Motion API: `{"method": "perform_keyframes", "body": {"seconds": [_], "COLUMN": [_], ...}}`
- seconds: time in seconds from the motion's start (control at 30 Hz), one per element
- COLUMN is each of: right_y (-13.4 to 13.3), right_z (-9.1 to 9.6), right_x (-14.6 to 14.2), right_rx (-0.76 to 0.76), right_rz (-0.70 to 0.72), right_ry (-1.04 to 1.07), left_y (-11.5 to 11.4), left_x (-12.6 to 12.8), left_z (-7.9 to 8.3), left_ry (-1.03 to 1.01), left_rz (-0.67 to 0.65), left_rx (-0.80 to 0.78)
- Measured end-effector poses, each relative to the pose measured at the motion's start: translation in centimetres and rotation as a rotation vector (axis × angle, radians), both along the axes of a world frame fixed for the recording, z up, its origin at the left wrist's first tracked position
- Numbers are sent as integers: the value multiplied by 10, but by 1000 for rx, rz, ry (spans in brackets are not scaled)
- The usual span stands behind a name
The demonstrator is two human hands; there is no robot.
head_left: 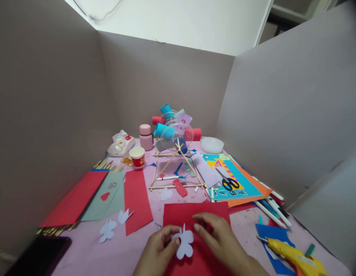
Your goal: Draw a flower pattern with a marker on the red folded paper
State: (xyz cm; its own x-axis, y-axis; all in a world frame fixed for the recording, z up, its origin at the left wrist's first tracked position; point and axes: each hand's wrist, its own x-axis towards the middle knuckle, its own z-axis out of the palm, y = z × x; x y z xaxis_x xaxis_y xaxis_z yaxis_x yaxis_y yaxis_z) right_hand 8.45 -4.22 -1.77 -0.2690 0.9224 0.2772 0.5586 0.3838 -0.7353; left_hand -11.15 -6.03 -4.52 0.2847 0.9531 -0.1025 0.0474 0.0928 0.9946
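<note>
Where the head camera looks down at the near edge of the pink bench (123, 253), a pale paper flower (186, 245) is seen lying on a red sheet (195, 212). The flower is pinched at its left petal by the left hand (157, 247), whose fingers (168, 232) are closed on it. The right hand (220, 237) is laid on the red sheet just beside the flower's upper right. Its fingers (203, 226) are loosely spread and nothing is gripped by them.

Two more flower cut-outs (107, 231) are found to the left on the bench, below a second red sheet (136, 199) and a grey-green sheet (109, 197). A yellow glue gun (292, 255) is set on blue paper at the right edge, with white markers (271, 211) above it. Black scissors (229, 183) are laid on a stack of coloured paper.

Further back, a wheel of small cups (172, 128) is carried on a frame of thin sticks. A red paper cup (137, 156), a pink bottle (146, 137) and a tissue pack (120, 143) are placed to its left, and a white bowl (212, 145) to its right.
</note>
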Motion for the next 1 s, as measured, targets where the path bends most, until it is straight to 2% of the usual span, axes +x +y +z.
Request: {"method": "perform_keyframes", "body": {"seconds": [0.1,0.2,0.33,0.53,0.7,1.0], "right_y": [-11,-11,-6,-8,-10,-6], "right_z": [-2,-7,-18,-30,-37,-30], "right_x": [-17,-23,-22,-17,-10,-14], "right_rx": [-228,-451,-596,-646,-689,-654], "right_rz": [85,101,74,63,120,95], "right_ry": [167,358,499,496,427,340], "left_y": [-2,-2,-3,-7,-12,-6], "left_x": [-1,-2,-1,3,4,-5], "left_z": [3,5,6,3,2,4], "left_ry": [-10,-12,-32,-13,59,154], "left_rz": [38,45,7,19,21,-52], "left_rx": [-12,-26,-42,-50,-38,1]}}
